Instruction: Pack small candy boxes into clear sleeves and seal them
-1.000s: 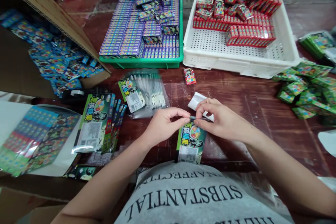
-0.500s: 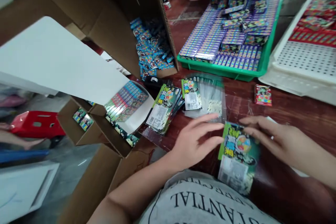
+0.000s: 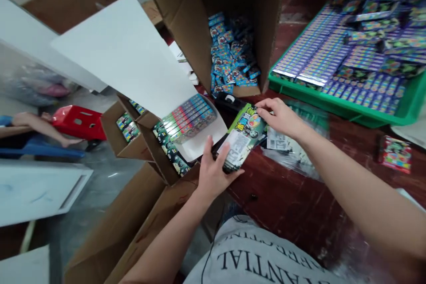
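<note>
A green printed packet [image 3: 244, 133] with a white label lies on top of a stack of similar packets at the left edge of the table. My right hand [image 3: 282, 117] reaches over from the right, its fingertips pinching the packet's upper right corner. At the near end of the stack is my left hand [image 3: 214, 173], thumb and fingers spread around the lower corner. Just right of the stack, partly under my right forearm, lie clear plastic bags [image 3: 301, 153] with another labelled green packet among them.
A green tray [image 3: 353, 113] of purple small boxes stands at the back right. Blue packets [image 3: 233, 55] fill a tall carton. At left are a white board [image 3: 129, 53], a plastic-wrapped block of small boxes [image 3: 189, 120] and open cartons [image 3: 133, 204]. A red packet [image 3: 396, 154] lies right. Another person's arm [image 3: 46, 128] shows far left.
My view has turned left. The packet in front of me between my hands has gone leftward with my right hand onto the stack. My left hand has moved to the stack's near end.
</note>
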Demonstrator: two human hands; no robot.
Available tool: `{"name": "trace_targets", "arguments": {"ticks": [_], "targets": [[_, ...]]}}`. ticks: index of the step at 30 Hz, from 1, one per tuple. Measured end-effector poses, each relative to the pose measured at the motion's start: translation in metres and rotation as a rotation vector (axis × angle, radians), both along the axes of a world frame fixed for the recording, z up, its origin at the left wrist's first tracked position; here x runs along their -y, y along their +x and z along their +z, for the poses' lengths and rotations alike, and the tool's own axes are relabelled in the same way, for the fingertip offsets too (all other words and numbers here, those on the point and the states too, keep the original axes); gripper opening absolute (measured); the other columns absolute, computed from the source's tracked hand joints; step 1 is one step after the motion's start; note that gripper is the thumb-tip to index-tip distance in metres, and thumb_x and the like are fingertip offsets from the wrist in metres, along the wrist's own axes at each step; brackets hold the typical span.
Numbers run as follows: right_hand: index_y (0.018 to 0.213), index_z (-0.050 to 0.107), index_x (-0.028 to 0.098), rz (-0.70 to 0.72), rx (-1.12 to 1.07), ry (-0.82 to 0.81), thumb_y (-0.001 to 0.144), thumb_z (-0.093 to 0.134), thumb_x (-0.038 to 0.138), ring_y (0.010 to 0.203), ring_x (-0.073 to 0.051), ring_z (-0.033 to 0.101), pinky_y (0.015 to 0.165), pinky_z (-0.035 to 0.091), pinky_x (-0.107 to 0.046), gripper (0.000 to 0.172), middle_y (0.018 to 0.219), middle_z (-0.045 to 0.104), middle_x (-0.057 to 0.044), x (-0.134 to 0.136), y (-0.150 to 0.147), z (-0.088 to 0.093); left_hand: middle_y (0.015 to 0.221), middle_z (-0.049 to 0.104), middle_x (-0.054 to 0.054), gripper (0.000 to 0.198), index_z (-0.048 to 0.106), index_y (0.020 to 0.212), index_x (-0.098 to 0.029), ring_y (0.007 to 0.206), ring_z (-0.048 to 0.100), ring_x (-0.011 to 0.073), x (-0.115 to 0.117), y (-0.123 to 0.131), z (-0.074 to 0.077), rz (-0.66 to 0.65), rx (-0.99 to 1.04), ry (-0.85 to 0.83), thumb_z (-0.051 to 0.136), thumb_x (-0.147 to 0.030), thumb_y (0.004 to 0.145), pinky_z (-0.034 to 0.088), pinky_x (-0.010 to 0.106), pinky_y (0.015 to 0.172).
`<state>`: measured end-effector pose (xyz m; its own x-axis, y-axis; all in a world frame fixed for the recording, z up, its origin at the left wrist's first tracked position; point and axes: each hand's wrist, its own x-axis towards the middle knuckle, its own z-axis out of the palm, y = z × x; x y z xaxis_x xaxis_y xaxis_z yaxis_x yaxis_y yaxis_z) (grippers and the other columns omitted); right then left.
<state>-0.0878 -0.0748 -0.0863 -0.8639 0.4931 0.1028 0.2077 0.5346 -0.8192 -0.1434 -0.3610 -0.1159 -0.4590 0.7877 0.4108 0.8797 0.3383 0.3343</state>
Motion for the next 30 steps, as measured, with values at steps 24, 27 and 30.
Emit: {"name": "trace_targets", "arguments": {"ticks": [24, 27, 30], "targets": [[0.148, 0.045, 0.012, 0.481, 0.379, 0.714, 0.085, 0.069, 0.041, 0.112, -0.035, 0.062, 0.094, 0.050, -0.051, 0.073, 0.129, 0.065, -0.019, 0.041, 0.176, 0.041, 0.155, 0.043, 0.019, 0.093, 0.041, 0.149, -0.025, 0.142, 0.046, 0.0409, -0.023, 0.058, 0.033, -0.300, 1.073, -0.174, 0.087, -0.050, 0.072, 0.041, 0.065, 0.115], [0.153, 0.038, 0.012, 0.457, 0.376, 0.702, 0.086, 0.067, 0.040, 0.112, -0.036, 0.060, 0.094, 0.047, -0.052, 0.079, 0.129, 0.064, -0.018, 0.047, 0.183, 0.026, 0.165, 0.020, 0.020, 0.115, 0.023, 0.160, -0.028, 0.154, 0.022, 0.0437, -0.012, 0.063, 0.030, -0.389, 0.541, -0.171, 0.089, -0.052, 0.069, 0.030, 0.066, 0.121], [0.155, 0.034, 0.012, 0.459, 0.359, 0.687, 0.084, 0.068, 0.037, 0.113, -0.035, 0.059, 0.095, 0.045, -0.051, 0.083, 0.127, 0.064, -0.016, 0.051, 0.184, 0.020, 0.162, 0.028, 0.020, 0.112, 0.017, 0.161, -0.028, 0.152, 0.027, 0.0417, -0.010, 0.052, 0.031, -0.534, 0.377, -0.094, 0.080, -0.063, 0.075, 0.033, 0.063, 0.120]]}}
